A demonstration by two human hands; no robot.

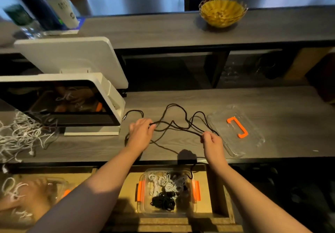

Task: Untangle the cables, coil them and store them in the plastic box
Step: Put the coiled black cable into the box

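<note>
The plastic box (167, 191) sat nearest you, below the counter (253, 98) edge, already holding coiled black and white cables. On the counter, your left hand (140, 135) and right hand (212, 142) each pinched strands of the black cable (174, 124) with curled fingers (205, 135), loops sprawling between and beyond them. Judgement: you should have drawn the loops apart slowly and fed the free plug end through, not yanked. The clear lid (253, 142) lay right of the cable.
</note>
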